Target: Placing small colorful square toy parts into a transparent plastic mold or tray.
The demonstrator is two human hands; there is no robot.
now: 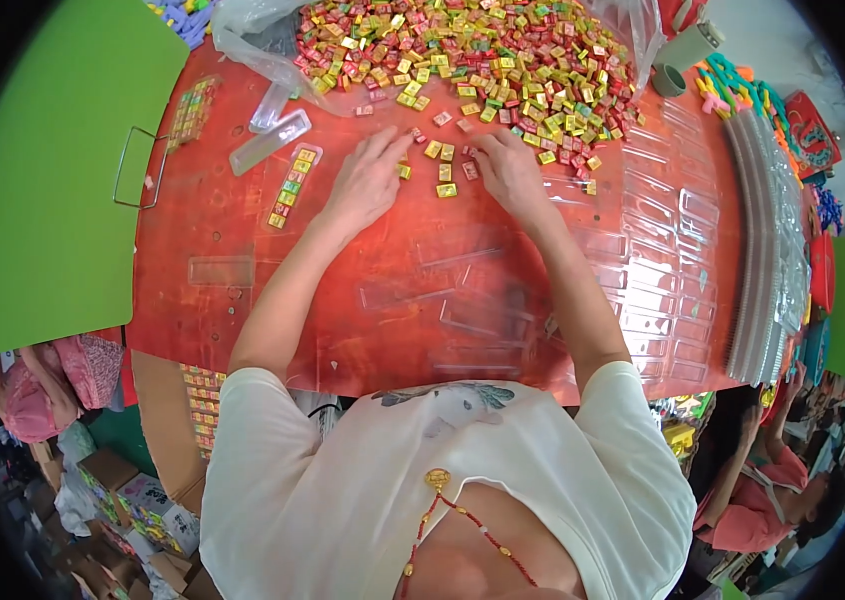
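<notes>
Both my hands rest over the red table [343,330], near the front of a big pile of small red, yellow and green foil-coloured blocks [483,60]. My left hand [368,182] has its fingers stretched forward, and a yellow block [404,171] lies against its thumb side. Opposite it, my right hand [511,172] reaches inward with fingers apart, its tips beside a red block [471,170]. Between the two hands lie several loose blocks, with a yellow block [446,190] closest to me. Neither hand visibly grips anything.
Left of my left hand are a filled strip tray [295,188] and a clear empty tray [271,142]. Clear trays [658,270] cover the right side, beside a long stack of trays [763,240]. A green board [53,180] borders the left. A person [763,490] is at right.
</notes>
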